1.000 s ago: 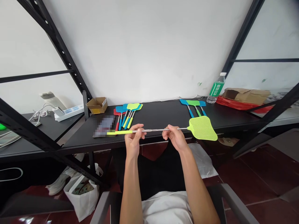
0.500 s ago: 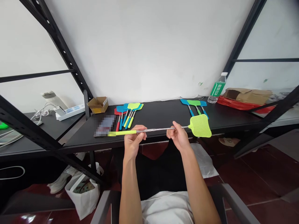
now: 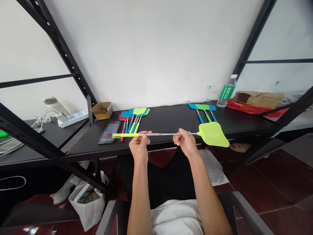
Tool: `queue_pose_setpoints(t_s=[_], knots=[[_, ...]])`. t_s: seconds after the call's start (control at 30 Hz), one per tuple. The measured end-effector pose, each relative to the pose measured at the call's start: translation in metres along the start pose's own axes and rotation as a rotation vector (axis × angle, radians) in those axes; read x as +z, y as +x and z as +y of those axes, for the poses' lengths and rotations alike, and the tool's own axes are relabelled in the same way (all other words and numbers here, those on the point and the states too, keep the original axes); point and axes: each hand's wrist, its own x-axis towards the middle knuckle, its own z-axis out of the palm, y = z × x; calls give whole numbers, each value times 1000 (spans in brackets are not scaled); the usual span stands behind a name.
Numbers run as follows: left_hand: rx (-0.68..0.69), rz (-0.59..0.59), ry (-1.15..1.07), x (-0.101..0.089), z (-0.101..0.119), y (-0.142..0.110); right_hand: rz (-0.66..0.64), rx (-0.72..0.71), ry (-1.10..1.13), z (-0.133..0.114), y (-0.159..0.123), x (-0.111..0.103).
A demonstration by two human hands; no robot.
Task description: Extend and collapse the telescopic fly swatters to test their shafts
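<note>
A yellow-green fly swatter (image 3: pixel 214 134) with a metal telescopic rod is held level above the desk's front edge, its perforated head at the right. My left hand (image 3: pixel 140 144) is closed around the rod where it meets the yellow-green grip. My right hand (image 3: pixel 185 141) pinches the thin rod near the head. On the desk beyond my left hand lies a row of several fly swatters (image 3: pixel 133 119) in red, blue and yellow-green. Farther right lie three more fly swatters (image 3: pixel 202 107), two blue and one green.
The black desk (image 3: pixel 168 120) runs along a white wall. On it stand a small open cardboard box (image 3: pixel 102 111), a blurred-out flat object (image 3: pixel 109 132) and a water bottle (image 3: pixel 227 91). A power strip (image 3: pixel 73 118) lies at left; a red bag with cardboard (image 3: pixel 256 99) at right. Black metal posts flank the desk.
The swatter has turned from a slight slant to nearly level, its grip end rising. Its head has tilted and shifted right. Both hands keep their hold.
</note>
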Motion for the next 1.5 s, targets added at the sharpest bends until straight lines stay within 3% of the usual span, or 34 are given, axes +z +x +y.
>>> queue_pose_setpoints(t_s=[0.27,0.53,0.63,0.8,1.23,1.33,1.5], knots=[[-12,104,-11,4,-1,0,9,-1,-15,0,1,1],[-16,-192,6,-8,10,-1,42,29,52,2,1,1],[-34,-235,23,-11,13,-1,56,29,66,3,2,0],[24,-122,20,-8,6,2,51,28,45,3,2,0],[-24,138,8,2,2,1,58,11,-39,0,1,3],[-8,66,19,1,5,0,93,26,1,1,1,4],[-24,-169,49,-5,17,-2,160,40,97,5,3,3]])
